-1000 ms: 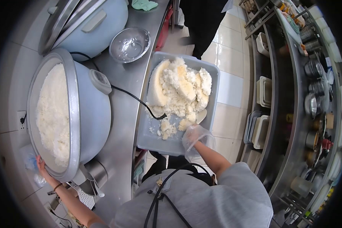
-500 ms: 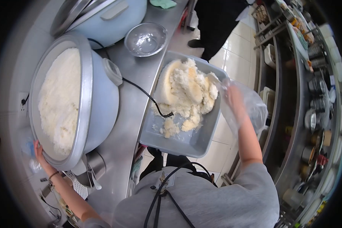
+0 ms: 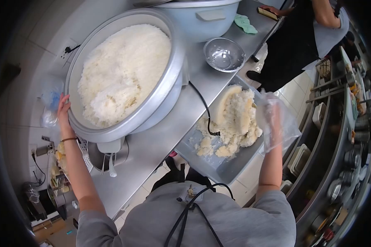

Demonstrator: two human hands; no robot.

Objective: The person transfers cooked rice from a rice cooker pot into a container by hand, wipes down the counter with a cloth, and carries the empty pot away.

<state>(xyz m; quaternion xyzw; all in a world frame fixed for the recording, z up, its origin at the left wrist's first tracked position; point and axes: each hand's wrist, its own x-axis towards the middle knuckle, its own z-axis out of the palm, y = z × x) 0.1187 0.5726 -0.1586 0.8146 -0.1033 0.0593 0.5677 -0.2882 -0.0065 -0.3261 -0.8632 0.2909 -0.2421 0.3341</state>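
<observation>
My left hand rests against the outer rim of a large rice cooker on the left, fingers stretched out and apart. The cooker is filled with white cooked rice, with a loosened patch near my side. My right hand is inside a clear plastic bag, at the right edge of a grey tub. The bag and motion blur hide its fingers. In the tub lies a heap of cooked rice with a yellowish crust. A black cable with its plug hangs over the tub.
Behind the cooker stands a second blue cooker. A metal bowl and a green cloth lie on the steel counter. Another person stands at the back right. Shelves line the right side.
The view has swung left, so the cookers and tub appear farther right. My right hand in the bag has drawn slightly back from the rice heap. My left hand stays at the cooker's rim.
</observation>
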